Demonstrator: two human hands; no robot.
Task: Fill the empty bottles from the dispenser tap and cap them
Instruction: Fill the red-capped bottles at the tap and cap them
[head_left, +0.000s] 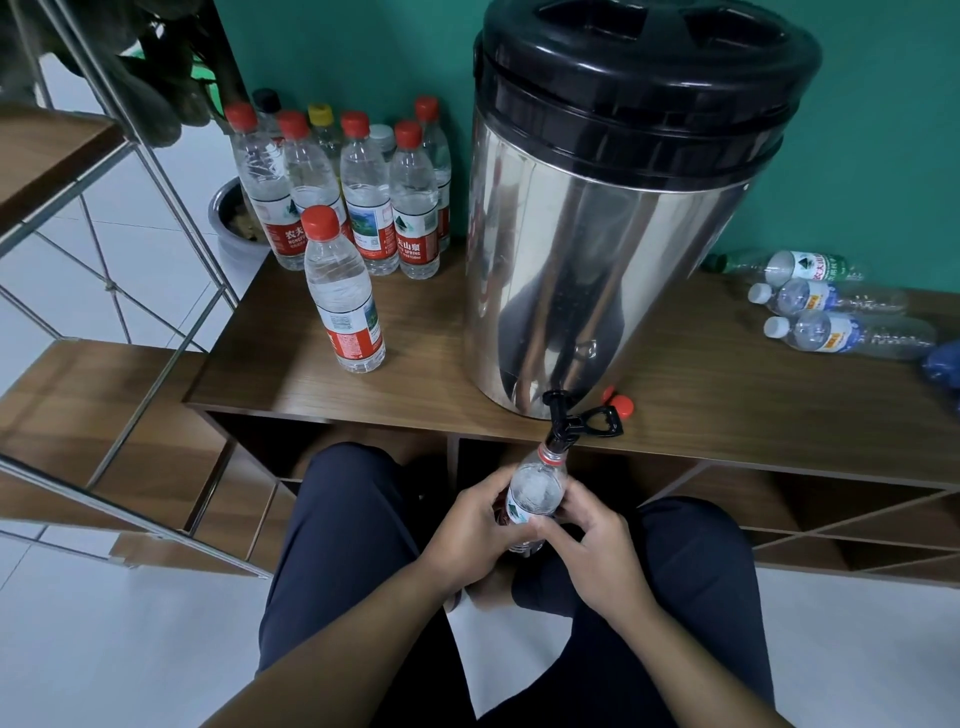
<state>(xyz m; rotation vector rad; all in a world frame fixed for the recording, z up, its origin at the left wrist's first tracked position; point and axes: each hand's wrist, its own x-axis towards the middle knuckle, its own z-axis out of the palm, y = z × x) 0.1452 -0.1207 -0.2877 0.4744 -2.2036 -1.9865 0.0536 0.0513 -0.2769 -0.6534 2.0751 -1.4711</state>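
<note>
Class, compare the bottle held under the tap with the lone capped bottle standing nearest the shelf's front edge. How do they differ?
The clear plastic bottle under the black tap is uncapped, and both hands grip it; the clear red-capped bottle standing alone is sealed and untouched. The held bottle hangs below the wooden shelf top; the capped one stands on it. Both carry red-and-white labels.

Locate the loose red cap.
Head view: the red cap lies on the wooden shelf, right of the tap, beside the steel dispenser.

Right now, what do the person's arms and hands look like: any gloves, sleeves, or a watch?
Both the left hand and the right hand are bare, with no gloves, rings or watch showing. Both forearms are uncovered down to the frame's bottom edge, so no sleeve is in view. Nails look short and unpainted.
</note>
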